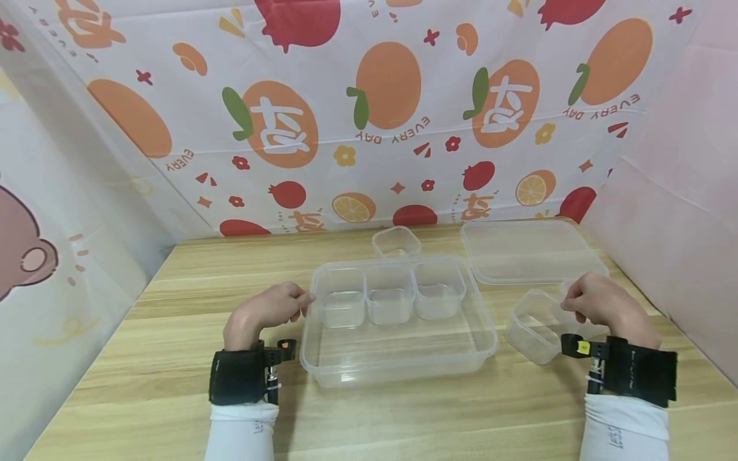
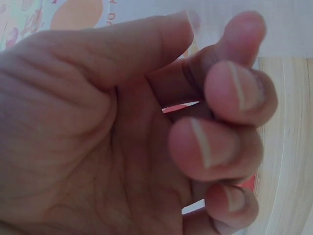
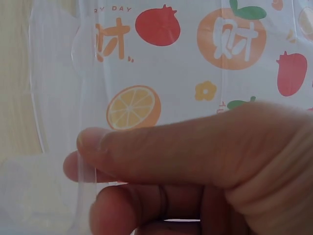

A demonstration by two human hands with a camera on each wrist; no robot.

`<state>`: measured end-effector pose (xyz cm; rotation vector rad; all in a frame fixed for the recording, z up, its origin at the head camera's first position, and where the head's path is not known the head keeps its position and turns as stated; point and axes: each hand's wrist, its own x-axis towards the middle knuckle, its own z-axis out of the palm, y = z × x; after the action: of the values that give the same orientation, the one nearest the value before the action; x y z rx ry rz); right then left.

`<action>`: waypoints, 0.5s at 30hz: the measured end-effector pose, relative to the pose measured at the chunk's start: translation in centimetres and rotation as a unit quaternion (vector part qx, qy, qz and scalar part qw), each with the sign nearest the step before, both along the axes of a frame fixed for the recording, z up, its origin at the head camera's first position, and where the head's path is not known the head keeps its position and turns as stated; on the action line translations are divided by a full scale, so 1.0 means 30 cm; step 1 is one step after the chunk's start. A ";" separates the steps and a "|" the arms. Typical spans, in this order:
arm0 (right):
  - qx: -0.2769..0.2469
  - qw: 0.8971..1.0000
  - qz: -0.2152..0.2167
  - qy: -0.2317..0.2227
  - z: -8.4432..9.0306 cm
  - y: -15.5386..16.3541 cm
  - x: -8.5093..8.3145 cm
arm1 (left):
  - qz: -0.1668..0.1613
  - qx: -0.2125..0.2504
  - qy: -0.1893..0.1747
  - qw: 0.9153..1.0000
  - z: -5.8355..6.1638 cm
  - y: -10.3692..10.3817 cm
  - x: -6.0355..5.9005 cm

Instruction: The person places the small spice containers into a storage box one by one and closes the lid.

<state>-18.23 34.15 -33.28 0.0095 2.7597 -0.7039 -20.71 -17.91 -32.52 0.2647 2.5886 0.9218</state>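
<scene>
Well, the wooden counter fills the lower half of the head view, under a fruit-printed backdrop. At its middle sits the big clear tray, its long axis running left to right across the frame, with three small clear tubs lined up along its far wall. A flat clear lid lies to the upper right of the tray, and a fourth small tub stands just beyond the tray's far rim.

The small clear container lies tipped at the lower right, just beside the tray's right end. The right hand grips its rim, thumb over the clear wall (the right wrist view shows the pinch plainly). So this tub lies to the right of the tray, and the right hand is far the nearer.

The left hand rests at the tray's left rim, fingers curled inward; whether it pinches the rim I cannot tell.
</scene>
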 end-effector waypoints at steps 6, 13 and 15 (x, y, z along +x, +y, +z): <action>-0.002 1.000 -0.001 0.002 -0.008 0.002 0.003 | 0.006 0.005 -0.003 1.000 -0.004 0.002 0.003; -0.005 1.000 -0.003 -0.006 -0.007 0.010 0.004 | 0.008 0.003 -0.002 1.000 0.001 0.003 0.008; -0.006 1.000 -0.002 -0.006 -0.008 0.011 0.004 | 0.008 0.002 -0.002 1.000 -0.002 0.001 0.007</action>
<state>-18.11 34.47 -33.53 0.0160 2.7440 -0.7191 -20.52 -17.88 -32.58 0.2428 2.5899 0.9322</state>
